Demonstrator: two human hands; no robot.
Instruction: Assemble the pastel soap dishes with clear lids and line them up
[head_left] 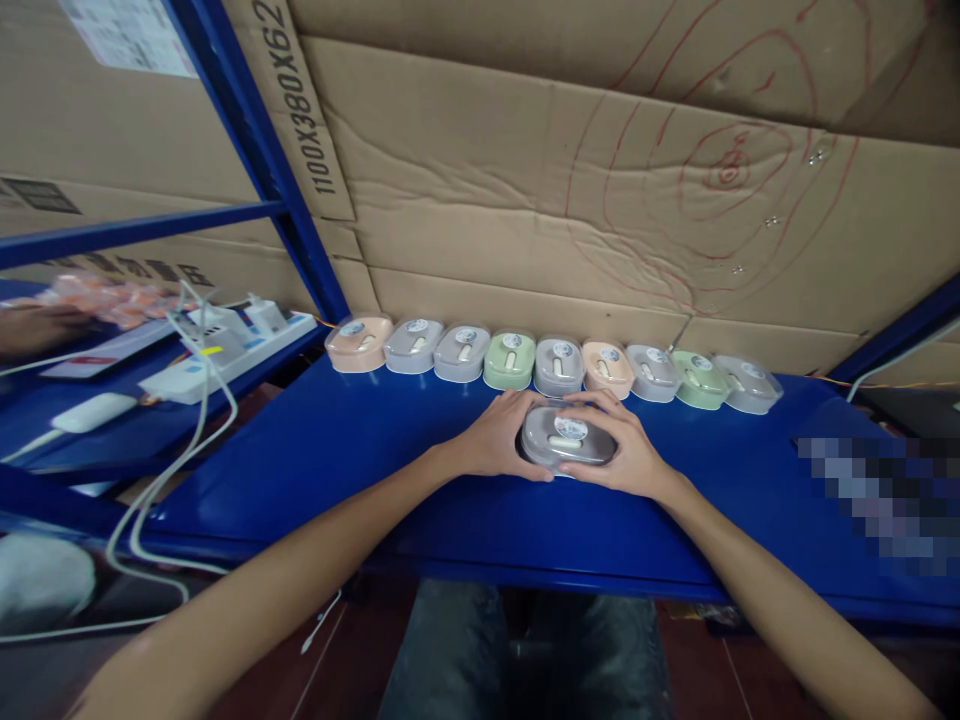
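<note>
A grey oval box with a clear lid and a round sticker rests on the blue table in front of me. My left hand cups its left side and my right hand wraps its right side, fingers over the top edge. Behind it, against the cardboard wall, stands a row of several similar boxes: an orange one at the left end, grey ones, a green one, another green and a grey one at the right end.
A white power strip with plugs and white cables lies on the blue shelf to the left. Blue rack posts rise at left. Cardboard sheets form the back wall. A blurred patch covers the table's right end.
</note>
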